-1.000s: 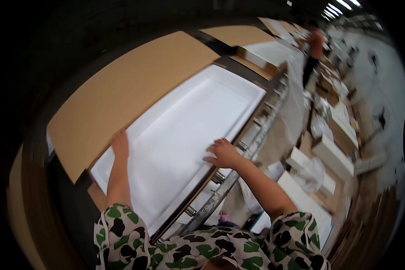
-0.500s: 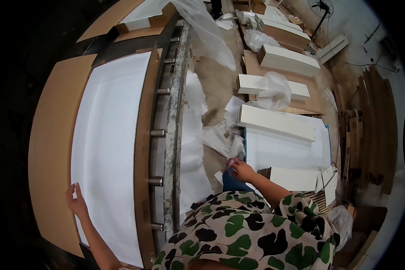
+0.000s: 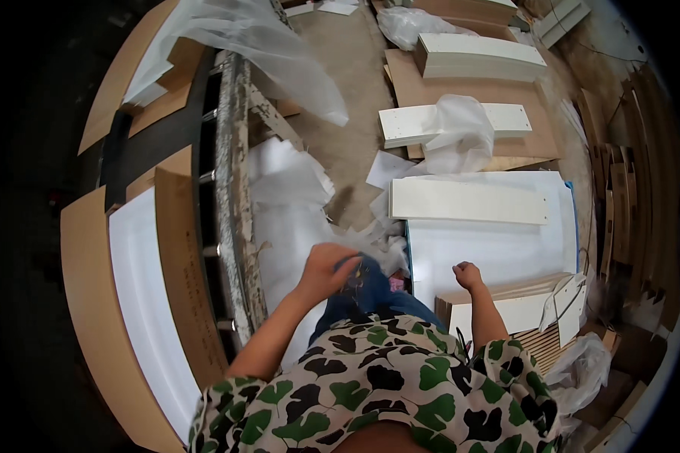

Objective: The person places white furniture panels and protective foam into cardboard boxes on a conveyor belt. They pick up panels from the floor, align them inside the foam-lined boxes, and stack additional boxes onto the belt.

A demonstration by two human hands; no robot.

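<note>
My left hand [image 3: 327,272] is in front of my body, just above my jeans [image 3: 355,283], with its fingers loosely curled and nothing visible in them. My right hand [image 3: 468,275] is closed in a loose fist over the white sheet [image 3: 499,245] on the right, with no object showing in it. Nearest to that hand is a stack of white boards [image 3: 499,309] with brown edges. Farther across the sheet lies a long white panel [image 3: 468,201]. Left of me, an open cardboard carton [image 3: 177,257] with white lining lies on a roller conveyor [image 3: 230,166].
Clear plastic film [image 3: 461,136] drapes over white boards [image 3: 404,124] farther ahead. Another board stack [image 3: 483,57] stands beyond. White foam sheeting [image 3: 287,219] and crumpled wrap lie on the floor beside the conveyor. Brown cardboard strips [image 3: 619,204] lean at the right.
My left hand has left the carton's edge and swung right, in front of my body. My right hand has moved right, away from my leg. The view has shifted toward the boards.
</note>
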